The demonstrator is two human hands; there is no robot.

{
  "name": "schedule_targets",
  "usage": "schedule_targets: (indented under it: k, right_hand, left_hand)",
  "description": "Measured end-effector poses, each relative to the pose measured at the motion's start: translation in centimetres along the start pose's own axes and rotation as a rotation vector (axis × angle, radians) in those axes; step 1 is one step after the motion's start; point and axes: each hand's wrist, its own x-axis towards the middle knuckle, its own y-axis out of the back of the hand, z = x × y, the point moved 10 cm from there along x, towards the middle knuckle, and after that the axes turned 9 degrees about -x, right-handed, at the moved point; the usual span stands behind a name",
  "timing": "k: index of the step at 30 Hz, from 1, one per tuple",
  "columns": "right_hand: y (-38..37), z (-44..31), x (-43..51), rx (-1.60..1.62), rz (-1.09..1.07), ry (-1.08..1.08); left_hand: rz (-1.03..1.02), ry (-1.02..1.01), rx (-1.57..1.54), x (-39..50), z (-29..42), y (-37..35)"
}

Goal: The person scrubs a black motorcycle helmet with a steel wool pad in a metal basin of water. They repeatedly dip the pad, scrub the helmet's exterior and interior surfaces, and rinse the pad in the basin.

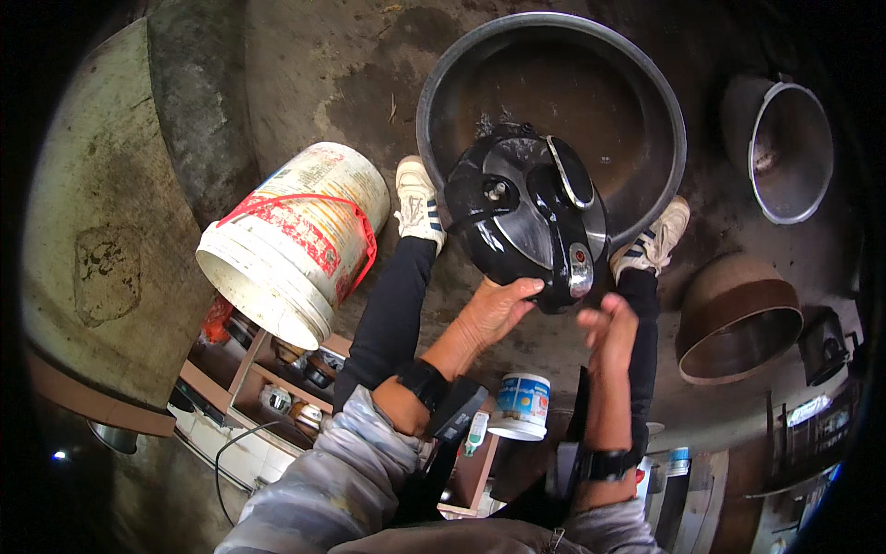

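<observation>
A black pressure cooker lid with a chrome-trimmed handle (516,239) is tilted over the near rim of a wide metal basin (426,83), which holds brownish water. My left hand (502,308) grips the lid's lower edge, thumb on top and its other fingers partly hidden beneath. Just to the right of that edge, my right hand (612,325) is raised, blurred, with its fingers apart and nothing in them. Both wrists wear dark straps.
A white plastic bucket with a red handle (277,256) lies tipped at left, beside a worn slab (111,208). At right are a metal pot (796,152) and a brown bowl (734,332). A small white tub (520,408) is near my forearms. My shoes flank the basin.
</observation>
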Motion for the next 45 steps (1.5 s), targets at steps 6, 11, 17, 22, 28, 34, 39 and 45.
schedule_targets:
  k: [6,11,17,22,28,34,39,45]
  right_hand:
    - [-4.3,7.7,0.0,0.462,-0.191,-0.290]
    - [-4.5,6.8,3.5,0.903,-0.363,-0.071]
    - [-2.8,3.3,3.7,1.342,-0.710,0.017]
    - [-1.5,-0.3,1.4,1.303,-0.742,0.000]
    - [-0.5,-1.7,2.5,1.186,-0.572,-0.020]
    - [0.0,-1.0,4.5,1.217,-0.461,-0.140]
    - [-0.2,-1.8,4.4,1.220,-0.372,-0.234]
    - [-0.1,-0.6,5.2,1.058,-0.044,-0.294]
  left_hand:
    - [0.014,0.016,-0.119,1.2,-1.6,0.7]
    - [-0.023,0.109,-0.166,1.6,-3.5,0.9]
    - [-0.057,0.159,-0.170,1.1,-3.6,0.3]
    - [-0.167,0.172,-0.257,1.3,-3.4,-2.4]
    - [-0.137,0.382,0.153,-0.2,-3.0,-1.5]
    - [-0.070,0.626,1.173,-0.2,9.4,2.2]
    - [0.316,-0.236,1.123,6.2,21.1,-3.7]
    - [-0.072,-0.296,1.230,7.6,16.1,-7.5]
